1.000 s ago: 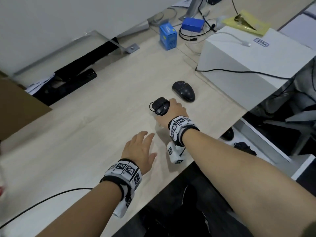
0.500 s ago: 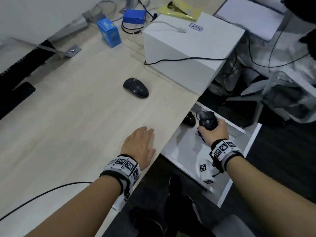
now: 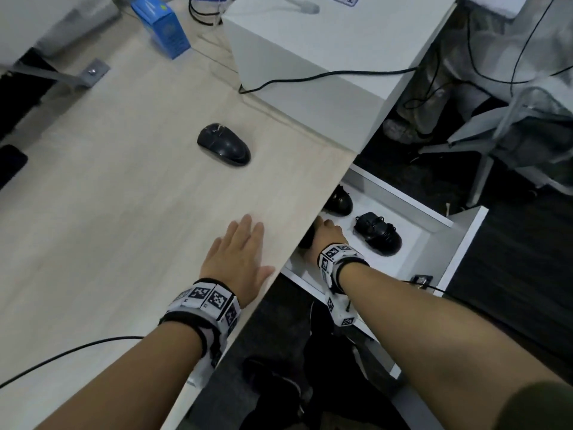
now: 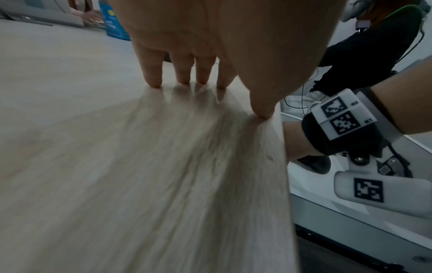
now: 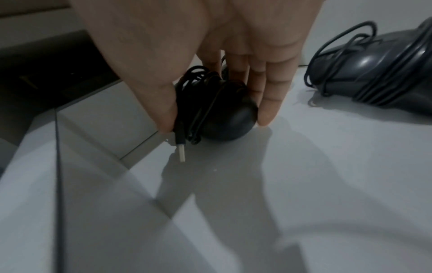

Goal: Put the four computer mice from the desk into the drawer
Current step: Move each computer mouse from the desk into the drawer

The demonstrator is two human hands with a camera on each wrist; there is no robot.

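Observation:
My right hand (image 3: 329, 234) (image 5: 215, 118) is down inside the open white drawer (image 3: 434, 234), pinching a black mouse (image 5: 224, 114) wrapped in its own cable between thumb and fingers; the mouse is at the drawer floor. Its USB plug (image 5: 180, 151) hangs below. Beside it lie a cable-wrapped dark mouse (image 3: 379, 233) (image 5: 383, 77) and another black mouse (image 3: 339, 201) half under the desk edge. One black mouse (image 3: 224, 144) sits on the light wooden desk (image 3: 124, 212). My left hand (image 3: 238, 256) (image 4: 210, 83) rests flat on the desk near its edge, holding nothing.
A white box (image 3: 325, 63) with a black cable over it stands on the desk behind the mouse. A blue carton (image 3: 161, 24) is at the back. A thin black cable (image 3: 62, 355) crosses the desk's near left. A chair base (image 3: 496, 144) stands beyond the drawer.
My right hand carried the cable-wrapped mouse off the desk, over the drawer, then down to the drawer floor near the desk edge. The left hand stayed flat on the desk.

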